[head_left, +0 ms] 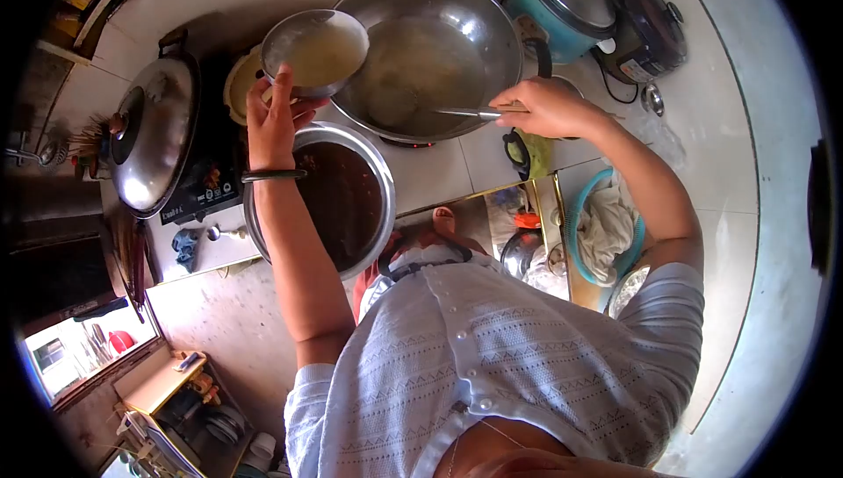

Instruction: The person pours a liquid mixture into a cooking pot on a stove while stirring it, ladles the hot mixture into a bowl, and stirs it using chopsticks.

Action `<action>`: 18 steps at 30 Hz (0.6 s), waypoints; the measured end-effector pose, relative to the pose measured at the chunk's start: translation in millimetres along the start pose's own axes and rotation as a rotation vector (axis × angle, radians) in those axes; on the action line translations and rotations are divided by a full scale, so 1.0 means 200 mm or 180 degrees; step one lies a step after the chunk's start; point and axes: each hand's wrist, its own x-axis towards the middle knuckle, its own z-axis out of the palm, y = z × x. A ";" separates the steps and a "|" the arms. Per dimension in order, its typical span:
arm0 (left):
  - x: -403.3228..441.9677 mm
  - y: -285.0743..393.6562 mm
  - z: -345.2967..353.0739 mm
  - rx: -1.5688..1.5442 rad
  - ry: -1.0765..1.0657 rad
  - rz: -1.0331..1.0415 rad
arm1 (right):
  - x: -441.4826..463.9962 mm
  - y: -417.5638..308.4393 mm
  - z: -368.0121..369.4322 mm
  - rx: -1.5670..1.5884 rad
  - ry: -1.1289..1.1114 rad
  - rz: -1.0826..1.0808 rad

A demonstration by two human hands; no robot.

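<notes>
A metal bowl with cloudy, pale yellowish liquid in it is held by the left hand at the left rim of a wide metal wok. The bowl is gripped at its near side, with the thumb laid up near the rim and the other fingers partly hidden beneath; whether the wok's rim is touched by the bowl cannot be told. Pale liquid is also contained in the wok. By the right hand, a slim metal utensil is held at the wok's near right side, the fingers closed around its handle and its far end reaching in over the liquid.

Just below the left hand, a large metal basin is seen, filled with dark liquid and partly covered by the left forearm. To its left, a domed metal lid is set above a black cooktop. Beyond the wok, on the right of the tiled table, a blue cooker and a dark cooker are placed side by side. Nearer the body, pale cloth is held in a teal basket.
</notes>
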 end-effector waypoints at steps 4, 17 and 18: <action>-0.01 0.00 0.00 -0.0014 0.0056 0.0027 | -0.07 0.01 -0.04 0.0639 0.0079 0.0173; 0.03 -0.16 0.29 -0.0018 -0.0191 -0.0121 | -0.39 -0.17 -0.58 -0.0368 0.1195 0.0276; 0.03 -0.16 0.34 -0.0029 -0.0250 -0.0149 | -0.41 -0.15 -0.58 -0.0364 0.1406 0.0227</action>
